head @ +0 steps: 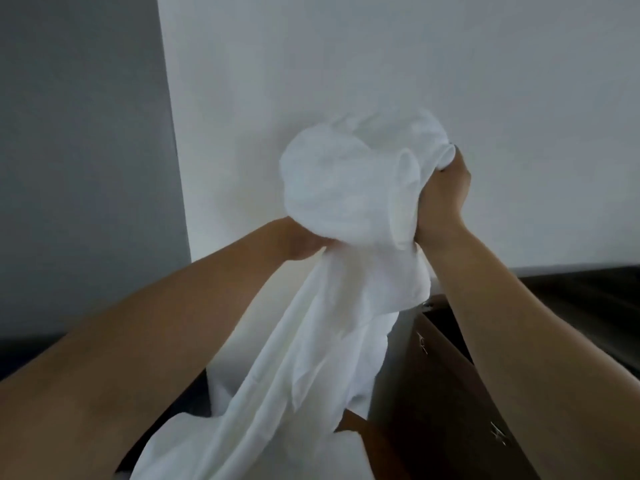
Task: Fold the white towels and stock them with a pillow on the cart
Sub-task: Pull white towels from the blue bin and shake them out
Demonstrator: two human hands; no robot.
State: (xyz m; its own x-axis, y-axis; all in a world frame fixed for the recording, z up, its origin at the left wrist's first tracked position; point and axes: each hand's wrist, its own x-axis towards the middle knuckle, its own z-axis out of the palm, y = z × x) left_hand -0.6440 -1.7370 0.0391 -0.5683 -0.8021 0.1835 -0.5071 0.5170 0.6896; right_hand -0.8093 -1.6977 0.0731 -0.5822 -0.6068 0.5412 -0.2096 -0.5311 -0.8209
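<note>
White towel is gripped bunched at frame centre by right hand and left hand, raised probably to shake it open for folding.

White towel: I note it bunched in a crumpled wad aloft, unfolded, its tail hanging down into creased folds.

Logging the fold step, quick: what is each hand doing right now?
Left hand: grips the white towel from below, fingers hidden in the cloth.
Right hand: fingers curled round the towel's bunched top.
</note>
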